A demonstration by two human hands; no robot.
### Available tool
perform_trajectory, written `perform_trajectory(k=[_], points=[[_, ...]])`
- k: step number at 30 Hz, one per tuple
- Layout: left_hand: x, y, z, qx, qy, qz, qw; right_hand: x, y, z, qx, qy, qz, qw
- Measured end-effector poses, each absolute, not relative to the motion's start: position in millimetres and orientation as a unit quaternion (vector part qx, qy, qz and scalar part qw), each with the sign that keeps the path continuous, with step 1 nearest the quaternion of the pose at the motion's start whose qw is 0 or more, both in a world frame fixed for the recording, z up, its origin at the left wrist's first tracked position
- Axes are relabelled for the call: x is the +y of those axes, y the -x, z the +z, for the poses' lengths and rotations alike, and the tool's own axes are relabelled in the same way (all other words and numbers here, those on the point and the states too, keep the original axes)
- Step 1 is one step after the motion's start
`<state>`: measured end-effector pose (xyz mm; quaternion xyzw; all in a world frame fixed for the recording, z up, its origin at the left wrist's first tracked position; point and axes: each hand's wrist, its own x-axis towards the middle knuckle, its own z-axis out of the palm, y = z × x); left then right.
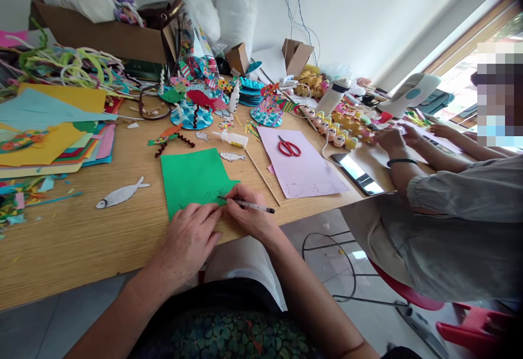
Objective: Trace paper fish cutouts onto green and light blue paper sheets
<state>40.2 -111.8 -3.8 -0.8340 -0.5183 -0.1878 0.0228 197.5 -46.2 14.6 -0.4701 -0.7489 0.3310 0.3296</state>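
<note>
1. A craft workroom: a long wooden table [122, 244] stands against a plain wall [351, 10].
2. Coloured paper [92, 144], pipe cleaners [77, 67], a glue bottle [235, 139] and red scissors [289, 146] lie across it.
3. Fish models [200, 99] on blue wavy bases [180, 119] stand farther back on it.
4. Another person [469, 250] sits at the same table.

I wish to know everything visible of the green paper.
The green paper sheet looks thin and matte, lying flat on the wooden table. Its right side is stepped. Thin dark drawn lines mark its lower part. The left hand rests on its near edge; the right hand holds a pen, tip at the sheet.
</note>
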Motion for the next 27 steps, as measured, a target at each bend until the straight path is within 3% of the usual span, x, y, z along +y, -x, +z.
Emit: perform_trajectory(k=[27], points=[[-111.8, -39.8, -3.3, -0.518, 0.835, -0.185, 0.017, -46.5, -197.1, 14.9, -0.748, 0.471, 0.332, 0.330]])
